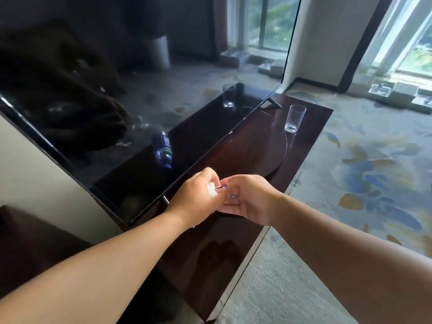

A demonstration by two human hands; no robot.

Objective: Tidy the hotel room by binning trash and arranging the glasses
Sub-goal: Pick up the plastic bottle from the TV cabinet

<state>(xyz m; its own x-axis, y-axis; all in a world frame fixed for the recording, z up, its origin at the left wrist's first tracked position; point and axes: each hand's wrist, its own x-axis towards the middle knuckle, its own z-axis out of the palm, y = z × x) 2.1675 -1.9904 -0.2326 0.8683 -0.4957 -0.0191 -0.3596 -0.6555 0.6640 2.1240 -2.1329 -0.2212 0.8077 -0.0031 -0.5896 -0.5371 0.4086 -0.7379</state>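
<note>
My left hand (198,195) is closed on a small white crumpled wad of paper (212,190). My right hand (250,197) touches it from the right and wraps a clear water bottle (233,196), of which only blue glints show between the fingers. The bottle's blue-labelled reflection (162,148) appears in the dark TV screen (117,90). Both hands hover over the near part of the dark wooden cabinet (222,253). An empty clear glass (295,118) stands upright at the cabinet's far right end, and its reflection (229,95) shows in the screen.
The TV stands along the cabinet's left side on a foot (274,102). Patterned blue and grey carpet (362,171) lies to the right. Small boxes and trays (397,92) sit on the floor by the window. A pale cylindrical bin reflection (160,52) shows in the screen.
</note>
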